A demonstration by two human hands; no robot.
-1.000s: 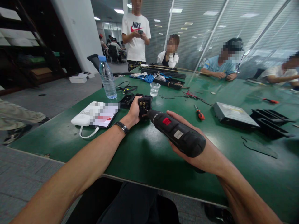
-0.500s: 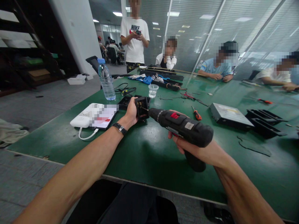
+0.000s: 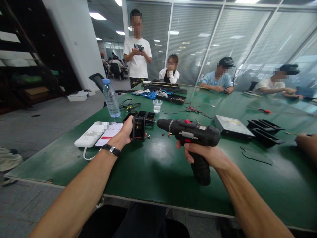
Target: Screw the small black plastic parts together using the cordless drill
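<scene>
black box (image 3: 138, 129) gripped upright in left hand (image 3: 125, 132); right hand (image 3: 200, 152) closed round drill (image 3: 190, 134); cup (image 3: 157, 106) looks empty

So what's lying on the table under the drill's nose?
Under the drill, a few small loose screws lie on the green table. Its body may cover more.

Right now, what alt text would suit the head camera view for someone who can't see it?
A person's right hand grips a black cordless drill, aimed at a small black box held in the left hand, above a green table. Several people sit or stand at its far end.
</scene>
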